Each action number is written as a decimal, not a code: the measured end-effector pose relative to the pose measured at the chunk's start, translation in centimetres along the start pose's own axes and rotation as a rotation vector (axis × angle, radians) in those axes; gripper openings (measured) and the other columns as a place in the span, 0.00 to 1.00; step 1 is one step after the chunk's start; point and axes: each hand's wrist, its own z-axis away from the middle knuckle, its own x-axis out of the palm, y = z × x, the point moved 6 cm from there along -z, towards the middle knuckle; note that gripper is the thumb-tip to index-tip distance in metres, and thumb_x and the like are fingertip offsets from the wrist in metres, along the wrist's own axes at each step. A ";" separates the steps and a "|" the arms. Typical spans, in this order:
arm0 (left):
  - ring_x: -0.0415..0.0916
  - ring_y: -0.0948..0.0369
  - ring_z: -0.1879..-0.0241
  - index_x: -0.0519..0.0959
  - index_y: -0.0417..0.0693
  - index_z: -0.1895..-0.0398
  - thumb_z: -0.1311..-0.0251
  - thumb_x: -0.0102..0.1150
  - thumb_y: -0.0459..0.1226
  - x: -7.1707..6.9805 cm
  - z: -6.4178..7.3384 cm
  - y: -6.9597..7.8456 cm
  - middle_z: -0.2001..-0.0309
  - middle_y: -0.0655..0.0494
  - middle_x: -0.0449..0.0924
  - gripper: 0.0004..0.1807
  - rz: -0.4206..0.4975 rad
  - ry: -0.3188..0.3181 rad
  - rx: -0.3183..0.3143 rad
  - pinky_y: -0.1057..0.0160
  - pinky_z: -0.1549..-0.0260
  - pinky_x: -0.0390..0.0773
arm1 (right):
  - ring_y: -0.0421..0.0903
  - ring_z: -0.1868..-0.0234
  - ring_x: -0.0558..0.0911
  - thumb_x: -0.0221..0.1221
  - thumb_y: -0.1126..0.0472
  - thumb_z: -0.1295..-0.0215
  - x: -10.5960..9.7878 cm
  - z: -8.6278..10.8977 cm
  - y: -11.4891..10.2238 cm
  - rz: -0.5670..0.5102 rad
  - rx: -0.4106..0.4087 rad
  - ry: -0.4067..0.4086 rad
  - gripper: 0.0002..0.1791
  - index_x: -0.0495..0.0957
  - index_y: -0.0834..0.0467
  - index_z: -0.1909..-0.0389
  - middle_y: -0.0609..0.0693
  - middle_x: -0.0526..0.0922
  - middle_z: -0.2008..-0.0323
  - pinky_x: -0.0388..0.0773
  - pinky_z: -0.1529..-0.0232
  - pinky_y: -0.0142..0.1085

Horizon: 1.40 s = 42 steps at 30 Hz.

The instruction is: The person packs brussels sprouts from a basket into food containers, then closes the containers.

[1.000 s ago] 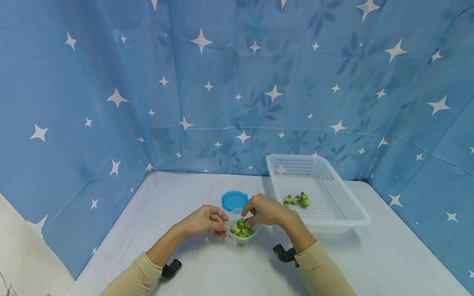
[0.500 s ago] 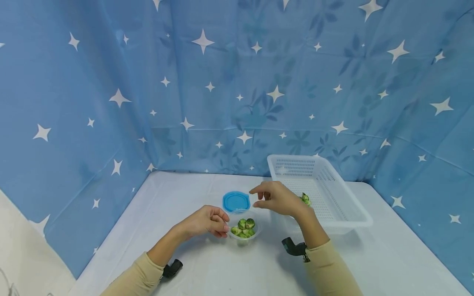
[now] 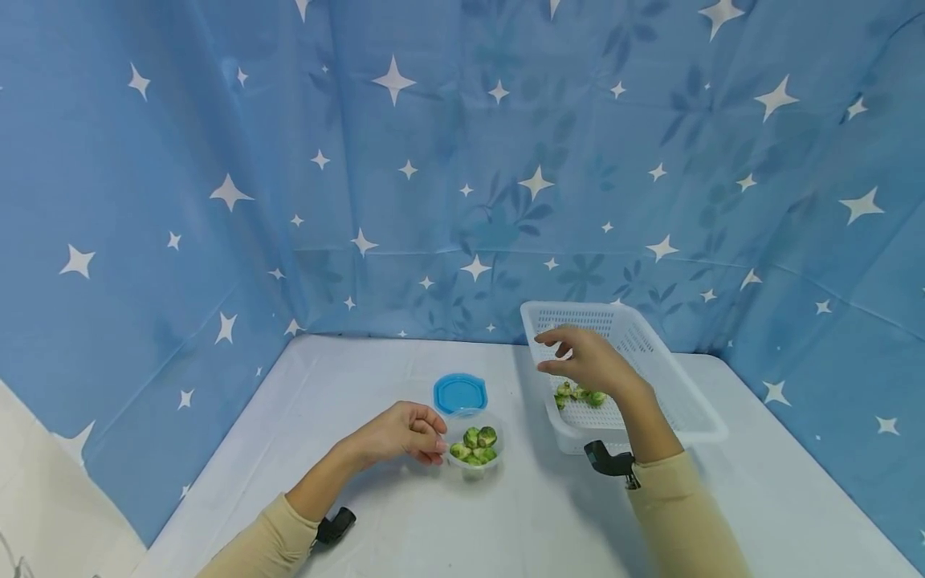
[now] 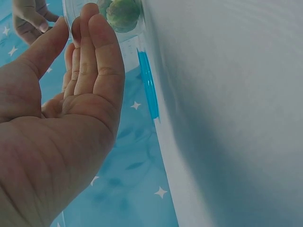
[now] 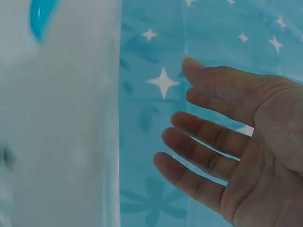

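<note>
A small clear plastic container (image 3: 454, 460) holding several green Brussels sprouts (image 3: 473, 443) stands on the table. My left hand (image 3: 405, 433) is at its left side; the left wrist view shows the thumb at the rim and the fingertips (image 4: 90, 12) against the wall, steadying it. My right hand (image 3: 588, 361) hovers over the near left part of a white perforated basket (image 3: 694, 409), fingers spread and holding nothing, as the right wrist view also shows. Below that hand, more Brussels sprouts (image 3: 596, 398) lie in a small cluster on the basket floor.
A blue lid (image 3: 460, 393) lies flat on the white table (image 3: 361, 369) just behind the container. The basket takes up the right rear of the table. A blue curtain (image 3: 433, 201) with white stars hangs behind and along both sides.
From over the container, my right hand has let go of a sprout and moved right, past the lid, to above the basket. My left hand stays at the container.
</note>
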 end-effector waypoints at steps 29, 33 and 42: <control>0.90 0.53 0.62 0.76 0.27 0.46 0.33 0.68 0.34 0.0 -0.2 0.1 0.61 0.44 0.89 0.21 0.000 -0.005 0.008 0.50 0.56 0.89 | 0.64 0.43 0.81 0.68 0.58 0.30 -2.6 -1.6 8.0 0.016 0.159 -0.117 0.26 0.79 0.67 0.37 0.66 0.82 0.40 0.83 0.49 0.54; 0.90 0.54 0.62 0.76 0.26 0.46 0.33 0.68 0.33 -0.1 -0.3 0.1 0.62 0.46 0.89 0.20 -0.003 -0.006 0.013 0.50 0.56 0.89 | 0.67 0.42 0.81 0.68 0.58 0.30 -2.3 -1.5 9.2 0.002 0.178 -0.123 0.26 0.79 0.68 0.37 0.67 0.82 0.40 0.84 0.49 0.54; 0.90 0.53 0.62 0.75 0.26 0.46 0.32 0.67 0.33 0.1 -0.1 0.0 0.61 0.42 0.88 0.20 0.003 -0.008 0.014 0.51 0.57 0.89 | 0.70 0.36 0.77 0.67 0.58 0.29 -1.3 -1.7 11.4 -0.031 0.254 -0.132 0.25 0.79 0.68 0.37 0.70 0.79 0.37 0.83 0.44 0.57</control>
